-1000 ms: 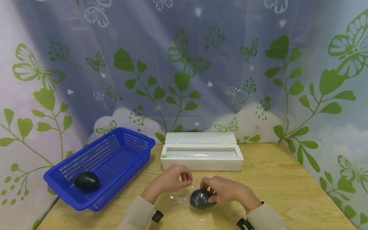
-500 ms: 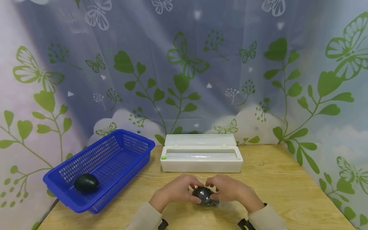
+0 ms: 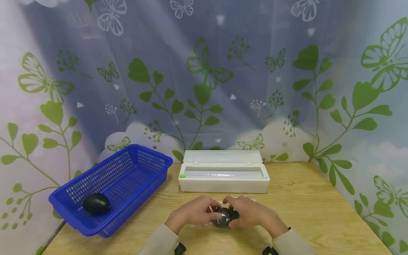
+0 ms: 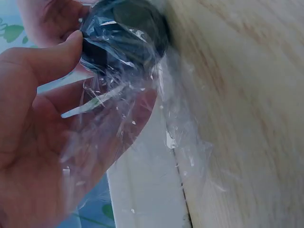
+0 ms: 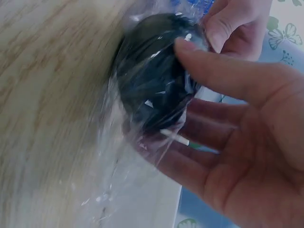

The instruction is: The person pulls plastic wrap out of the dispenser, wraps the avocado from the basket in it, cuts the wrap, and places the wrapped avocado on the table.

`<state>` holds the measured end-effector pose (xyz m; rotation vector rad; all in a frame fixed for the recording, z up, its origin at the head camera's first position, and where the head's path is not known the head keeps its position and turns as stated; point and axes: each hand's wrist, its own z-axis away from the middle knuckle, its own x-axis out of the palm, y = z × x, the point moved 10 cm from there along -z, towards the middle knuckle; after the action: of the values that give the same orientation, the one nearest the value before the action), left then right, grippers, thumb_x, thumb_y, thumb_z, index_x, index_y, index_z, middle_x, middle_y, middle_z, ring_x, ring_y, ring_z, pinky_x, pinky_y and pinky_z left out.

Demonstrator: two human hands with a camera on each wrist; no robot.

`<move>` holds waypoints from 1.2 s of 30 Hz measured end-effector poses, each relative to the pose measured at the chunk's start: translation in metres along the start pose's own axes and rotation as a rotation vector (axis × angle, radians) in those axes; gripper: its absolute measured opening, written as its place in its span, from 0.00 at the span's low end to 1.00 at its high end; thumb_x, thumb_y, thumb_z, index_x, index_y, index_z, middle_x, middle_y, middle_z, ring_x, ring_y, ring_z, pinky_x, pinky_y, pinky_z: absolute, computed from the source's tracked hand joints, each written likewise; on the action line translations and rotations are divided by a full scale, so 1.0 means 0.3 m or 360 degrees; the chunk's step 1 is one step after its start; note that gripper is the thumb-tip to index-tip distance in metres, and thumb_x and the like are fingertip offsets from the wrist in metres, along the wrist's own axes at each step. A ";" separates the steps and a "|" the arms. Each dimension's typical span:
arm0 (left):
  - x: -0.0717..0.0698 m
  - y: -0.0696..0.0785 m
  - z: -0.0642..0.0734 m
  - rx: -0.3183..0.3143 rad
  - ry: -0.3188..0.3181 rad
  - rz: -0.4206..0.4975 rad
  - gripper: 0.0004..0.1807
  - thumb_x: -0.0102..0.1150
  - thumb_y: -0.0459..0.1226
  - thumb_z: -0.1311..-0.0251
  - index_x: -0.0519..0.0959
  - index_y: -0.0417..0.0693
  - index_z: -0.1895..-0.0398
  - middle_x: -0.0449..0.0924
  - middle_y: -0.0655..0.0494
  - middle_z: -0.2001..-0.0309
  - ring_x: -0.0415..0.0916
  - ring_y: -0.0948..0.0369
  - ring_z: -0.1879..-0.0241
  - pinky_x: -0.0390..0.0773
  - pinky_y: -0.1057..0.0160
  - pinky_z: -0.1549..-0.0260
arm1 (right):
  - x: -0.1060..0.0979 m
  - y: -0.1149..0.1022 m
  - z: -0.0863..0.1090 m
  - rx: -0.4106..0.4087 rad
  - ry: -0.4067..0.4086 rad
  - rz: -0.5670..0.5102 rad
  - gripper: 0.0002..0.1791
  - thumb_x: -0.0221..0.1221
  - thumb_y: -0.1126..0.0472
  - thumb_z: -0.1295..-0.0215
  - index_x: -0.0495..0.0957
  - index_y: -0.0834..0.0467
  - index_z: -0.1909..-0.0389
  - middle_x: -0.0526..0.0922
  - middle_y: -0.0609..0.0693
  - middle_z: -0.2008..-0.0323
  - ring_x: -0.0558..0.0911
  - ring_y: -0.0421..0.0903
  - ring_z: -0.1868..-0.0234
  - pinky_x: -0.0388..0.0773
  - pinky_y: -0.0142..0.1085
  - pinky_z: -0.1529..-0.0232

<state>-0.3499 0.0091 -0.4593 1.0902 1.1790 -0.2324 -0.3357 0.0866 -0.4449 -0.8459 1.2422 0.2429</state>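
Observation:
A dark, oval avocado (image 3: 224,219), partly wrapped in clear plastic film (image 4: 118,114), is between both hands low in the head view. My left hand (image 3: 195,214) grips its left end, thumb on the near side and fingers behind it. From the right, my right hand (image 3: 251,214) holds the other end, and its thumb presses on the film-covered skin (image 5: 152,76) in the right wrist view. Loose, crinkled film trails from the avocado over the left hand's fingers and palm in the left wrist view. Some fingertips are hidden behind the fruit.
A blue perforated basket (image 3: 142,194) stands at the left with a second dark avocado (image 3: 96,204) in its near end. Behind the hands sits a white cling film dispenser (image 3: 224,185), lid raised, roll inside. A patterned curtain (image 3: 204,71) hangs behind the wooden table (image 3: 318,212).
My left hand has moved right and down from the loose film onto the avocado. Film has been gathered around the fruit, which both hands now hold and have turned slightly.

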 end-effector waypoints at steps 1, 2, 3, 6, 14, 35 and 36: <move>0.001 -0.005 0.002 -0.0016 -0.0014 0.0020 0.11 0.54 0.46 0.34 0.82 0.52 0.63 0.80 0.65 0.72 0.70 0.75 0.78 0.73 0.75 0.77 | 0.006 0.003 0.000 -0.0005 -0.0021 -0.0042 0.23 0.67 0.52 0.44 0.72 0.52 0.50 0.80 0.44 0.60 0.75 0.34 0.62 0.74 0.29 0.62; 0.002 -0.012 0.006 -0.0043 -0.0027 0.0036 0.12 0.53 0.46 0.33 0.82 0.51 0.60 0.81 0.65 0.71 0.70 0.76 0.77 0.74 0.75 0.76 | 0.010 0.006 0.001 -0.0011 -0.0039 -0.0080 0.22 0.66 0.52 0.42 0.71 0.52 0.49 0.79 0.45 0.60 0.75 0.33 0.63 0.74 0.29 0.63; 0.001 -0.018 0.009 -0.0063 -0.0035 0.0043 0.14 0.52 0.46 0.33 0.82 0.49 0.58 0.82 0.63 0.69 0.71 0.75 0.76 0.75 0.75 0.75 | 0.014 0.006 0.001 -0.0027 -0.0055 -0.0118 0.21 0.65 0.52 0.41 0.70 0.52 0.50 0.79 0.45 0.61 0.75 0.32 0.64 0.73 0.28 0.65; -0.018 -0.024 0.016 -0.0105 0.0009 0.0043 0.17 0.52 0.46 0.33 0.80 0.47 0.49 0.84 0.60 0.60 0.77 0.73 0.66 0.78 0.73 0.66 | 0.022 0.000 -0.003 -0.0098 -0.0081 -0.0175 0.16 0.60 0.53 0.36 0.72 0.53 0.51 0.80 0.45 0.61 0.75 0.31 0.66 0.73 0.26 0.66; -0.064 -0.006 0.013 -0.0106 0.0139 -0.0023 0.16 0.62 0.50 0.41 0.83 0.53 0.55 0.85 0.63 0.59 0.80 0.70 0.61 0.78 0.74 0.64 | 0.024 0.025 -0.025 -0.0105 -0.0022 -0.0246 0.19 0.50 0.54 0.28 0.73 0.56 0.42 0.82 0.48 0.51 0.80 0.34 0.58 0.77 0.30 0.60; -0.175 -0.022 0.038 -0.0127 0.0583 -0.0271 0.16 0.53 0.43 0.33 0.79 0.49 0.47 0.79 0.57 0.48 0.74 0.60 0.45 0.75 0.59 0.44 | 0.004 0.082 -0.052 -0.0043 0.0212 -0.0076 0.20 0.53 0.49 0.31 0.76 0.58 0.46 0.83 0.46 0.58 0.80 0.37 0.61 0.78 0.33 0.60; -0.192 -0.010 0.043 -0.0087 0.0615 -0.0220 0.14 0.54 0.42 0.34 0.80 0.49 0.50 0.81 0.58 0.52 0.77 0.62 0.50 0.78 0.61 0.48 | 0.006 0.084 -0.051 -0.0034 0.0200 -0.0069 0.22 0.52 0.49 0.30 0.74 0.58 0.44 0.83 0.48 0.54 0.81 0.40 0.57 0.79 0.36 0.58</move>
<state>-0.3683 -0.0238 -0.4137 1.0337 1.5993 -0.0962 -0.3612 0.0929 -0.4586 -0.9165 1.3387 0.1704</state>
